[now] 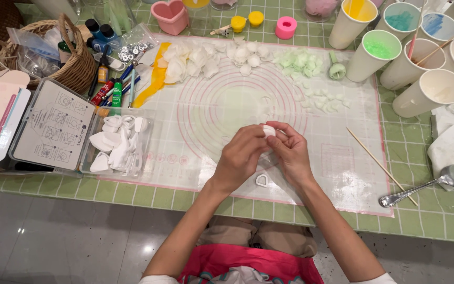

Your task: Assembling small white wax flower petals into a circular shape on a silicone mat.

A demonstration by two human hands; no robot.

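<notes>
My left hand (240,155) and my right hand (291,152) meet over the near middle of a translucent silicone mat (195,113) with pink circles. Together they pinch a small white petal-shaped piece (268,130) between their fingertips. A small white teardrop cutter (261,180) lies on the mat just below my wrists. Along the mat's far edge lie several white petals (206,60), pale green petals (300,62) and a yellow strip (153,79).
Clear box of white cutters (116,144) and an instruction-sheet tray (53,126) sit left, near a wicker basket (80,66). Paper cups (426,92) with coloured contents stand at the right. A wooden skewer (379,165) and a metal spoon (426,186) lie near right.
</notes>
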